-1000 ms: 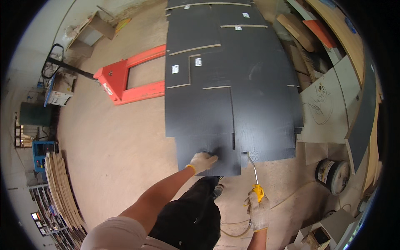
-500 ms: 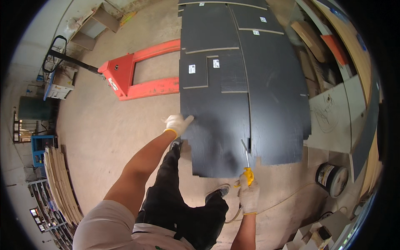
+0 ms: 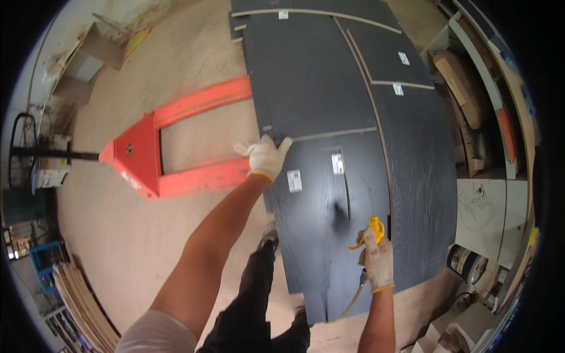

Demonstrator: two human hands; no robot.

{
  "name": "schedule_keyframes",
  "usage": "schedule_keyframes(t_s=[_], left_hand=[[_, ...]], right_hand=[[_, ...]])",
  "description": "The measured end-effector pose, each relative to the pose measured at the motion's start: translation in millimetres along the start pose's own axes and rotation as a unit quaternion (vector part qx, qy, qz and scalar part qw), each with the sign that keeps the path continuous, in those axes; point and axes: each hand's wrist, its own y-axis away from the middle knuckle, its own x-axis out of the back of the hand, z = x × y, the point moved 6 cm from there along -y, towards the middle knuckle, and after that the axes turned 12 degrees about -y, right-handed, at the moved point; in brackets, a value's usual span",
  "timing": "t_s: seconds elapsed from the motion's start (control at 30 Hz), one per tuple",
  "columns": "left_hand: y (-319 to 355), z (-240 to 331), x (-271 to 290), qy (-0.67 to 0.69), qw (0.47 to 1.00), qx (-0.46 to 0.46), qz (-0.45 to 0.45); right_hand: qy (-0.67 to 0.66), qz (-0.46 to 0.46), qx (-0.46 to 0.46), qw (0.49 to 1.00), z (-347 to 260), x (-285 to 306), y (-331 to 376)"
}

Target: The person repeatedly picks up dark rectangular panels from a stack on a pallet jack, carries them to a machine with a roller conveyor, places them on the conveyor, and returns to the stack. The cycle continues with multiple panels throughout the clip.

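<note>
Since the earlier frame, our left hand [image 3: 268,160] has moved farther up the left side of the dark panels [image 3: 312,70], and our right hand [image 3: 378,262] has come in from beyond their near end to above them, bringing the yellow air gun [image 3: 377,225] along. The left glove's fingers are spread at the panels' left edge; we cannot tell how hard they press. The right fingers are wrapped around the gun, whose thin nozzle [image 3: 370,197] blurs over the dark surface.

If our right wrist dips, the nozzle tip could scratch that surface. The hose [image 3: 355,297], trailing over the near end, could snag on a panel corner and jerk the gun. Leaning on the left edge might slide a loose top panel, since the sheets overlap unevenly.

Counting, we have two gloved hands, one gun, one hose, five white labels [image 3: 294,180] on the panels, one red pallet jack [image 3: 132,154] with two forks [image 3: 203,178] running up to the stack's left side, and one bucket [image 3: 467,262] at the right. The panels overlap too much for us to count.
</note>
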Motion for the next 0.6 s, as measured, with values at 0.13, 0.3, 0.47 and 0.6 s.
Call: schedule_keyframes(t_s=[0.13,0.3,0.47,0.6], left_hand=[[-36,-10,3,-0.074,0.995,0.032,0.061],[-56,-22,-5,-0.002,0.998,0.066,-0.018],[-60,-28,-1,0.083,0.985,0.120,-0.087],[-61,-25,4,0.013,0.994,0.097,-0.055]], right_hand=[[0.046,0.042,0.063,0.996,-74,-34,-94],[-0.068,0.093,0.089,0.989,-137,-59,-192],[-0.053,0.069,0.070,0.994,-141,-100,-218],[0.019,0.066,0.084,0.994,-147,-94,-243]])
